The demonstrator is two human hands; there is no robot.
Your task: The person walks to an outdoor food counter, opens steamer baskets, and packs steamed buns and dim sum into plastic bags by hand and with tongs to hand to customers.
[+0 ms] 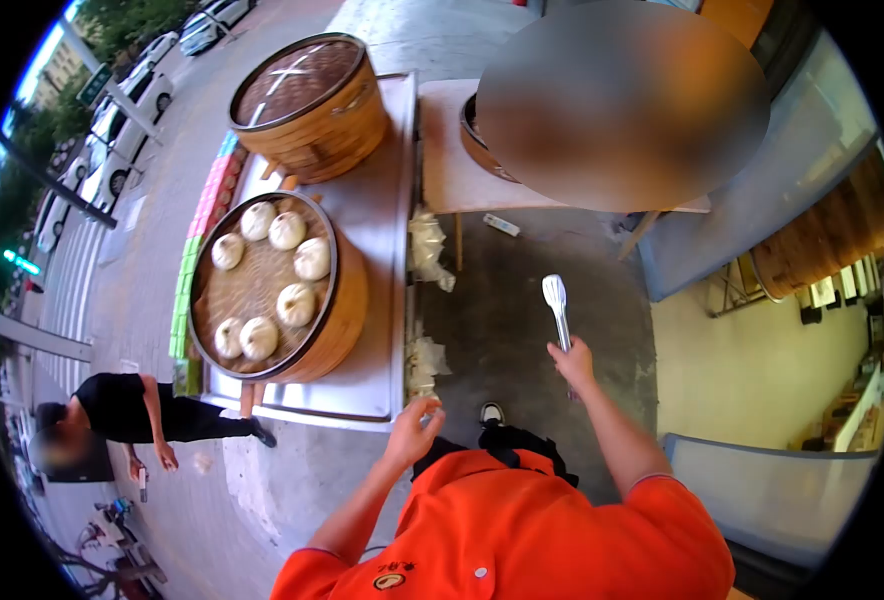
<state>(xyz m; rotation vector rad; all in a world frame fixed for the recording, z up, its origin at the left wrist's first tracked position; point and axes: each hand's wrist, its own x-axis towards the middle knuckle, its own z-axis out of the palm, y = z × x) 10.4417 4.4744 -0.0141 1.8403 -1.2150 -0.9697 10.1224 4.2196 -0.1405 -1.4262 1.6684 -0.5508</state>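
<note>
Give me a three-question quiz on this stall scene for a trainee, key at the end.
1. Count: how many pale buns lie in the open steamer?
2. Multiple choice: how are the tongs placed? a) inside a steamer; b) held in a hand; c) lying on the ground.
3. True or false: the covered steamer stands on the same metal table as the open one.

Key: 1. Seven. 2. b, in the right hand. 3. True.

I am counting seven buns, one open steamer and one lidded steamer on one metal table, one pair of tongs, my two hands and one person in black.
</note>
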